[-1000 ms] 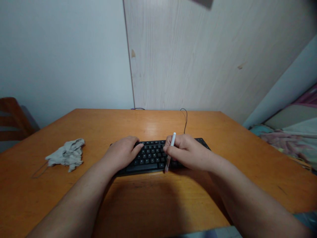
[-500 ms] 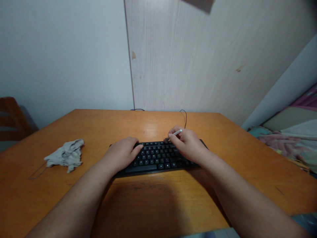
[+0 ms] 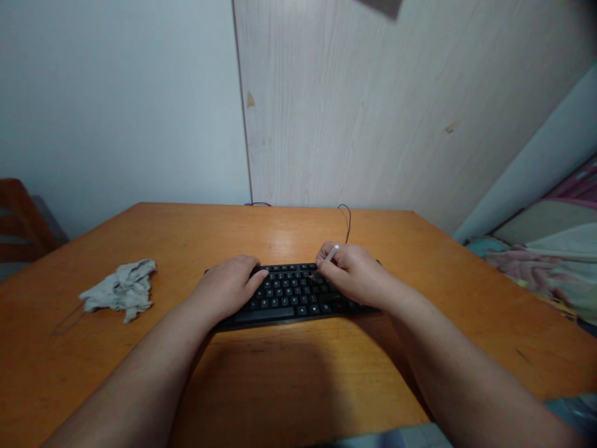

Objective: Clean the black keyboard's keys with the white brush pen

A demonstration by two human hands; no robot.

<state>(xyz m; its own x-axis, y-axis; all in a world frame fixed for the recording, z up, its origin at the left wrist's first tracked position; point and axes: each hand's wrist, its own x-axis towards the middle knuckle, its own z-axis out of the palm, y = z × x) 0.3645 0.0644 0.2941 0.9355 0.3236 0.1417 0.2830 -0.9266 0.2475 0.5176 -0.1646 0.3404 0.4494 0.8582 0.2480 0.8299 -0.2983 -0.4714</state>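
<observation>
A black keyboard (image 3: 280,292) lies on the wooden table, slightly tilted across my view. My left hand (image 3: 231,286) grips its left end, with the fingers over the far edge and the thumb on the keys. My right hand (image 3: 352,270) is closed in a pinch on a small brush (image 3: 332,252) with a white handle. The brush's dark tip points down at the keys right of the middle, looking in contact with them, though it is blurred. My right hand and wrist cover the keyboard's right end.
A crumpled grey cloth (image 3: 124,289) lies on the table (image 3: 289,386) to the left. A thin black cable (image 3: 349,224) runs from behind the keyboard to the back edge by the wall. A wooden chair (image 3: 23,218) stands at far left; bedding (image 3: 536,267) is at right.
The brush tip has moved from the keyboard's top row nearer to me, onto lower keys, and its handle stands steeper. My left hand stays in place on the keyboard.
</observation>
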